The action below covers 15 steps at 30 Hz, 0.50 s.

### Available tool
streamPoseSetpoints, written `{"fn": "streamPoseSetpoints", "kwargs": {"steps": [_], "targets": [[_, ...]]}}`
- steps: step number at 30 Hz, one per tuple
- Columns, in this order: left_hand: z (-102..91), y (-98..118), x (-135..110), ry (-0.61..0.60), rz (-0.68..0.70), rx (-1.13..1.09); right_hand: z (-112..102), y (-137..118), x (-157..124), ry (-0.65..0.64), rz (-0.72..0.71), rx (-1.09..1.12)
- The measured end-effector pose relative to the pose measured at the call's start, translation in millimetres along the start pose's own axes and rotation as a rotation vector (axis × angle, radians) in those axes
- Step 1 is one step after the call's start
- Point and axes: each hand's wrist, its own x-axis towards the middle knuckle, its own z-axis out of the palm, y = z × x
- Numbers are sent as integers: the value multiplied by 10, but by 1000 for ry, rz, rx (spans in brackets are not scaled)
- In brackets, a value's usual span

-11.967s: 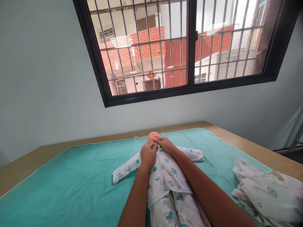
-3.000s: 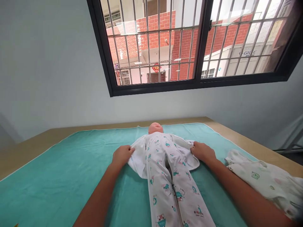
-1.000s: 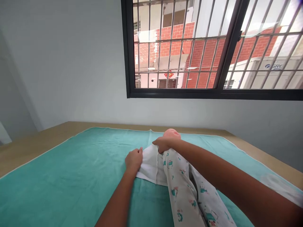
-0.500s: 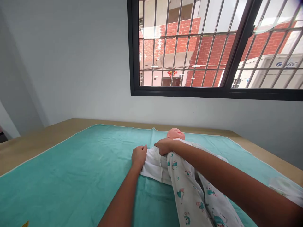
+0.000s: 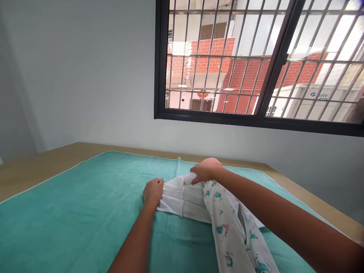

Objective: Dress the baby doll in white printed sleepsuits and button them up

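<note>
Centrally over a teal blanket [image 5: 85, 212], we are pinching a white garment [image 5: 195, 203] in the fingers of our left hand [image 5: 153, 193], and a white fold [image 5: 189, 178] near the doll's head [image 5: 212, 162] in our right hand [image 5: 203, 173], probably keeping the garment taut.

light: bright daylight, window [image 5: 275, 66] | glare: pale reflections on glass [image 5: 180, 48] | wall [image 5: 85, 76]: dim toward left | cloth [image 5: 85, 212]: soft shadows

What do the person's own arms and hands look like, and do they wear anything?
The left hand and right hand are without gloves. The left forearm and right forearm show no sleeve, watch or bracelet. I see no ring, but some fingers are hidden.
</note>
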Motion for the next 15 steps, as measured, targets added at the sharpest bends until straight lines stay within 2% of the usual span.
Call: {"fn": "streamPoseSetpoints", "kwargs": {"steps": [9,15], "targets": [[-17,-87,58,-10,-45,68,-111,159,-114,97,-55,-42],[4,-93,60,-13,-54,87,-154,268,-177,146,-68,137]]}}
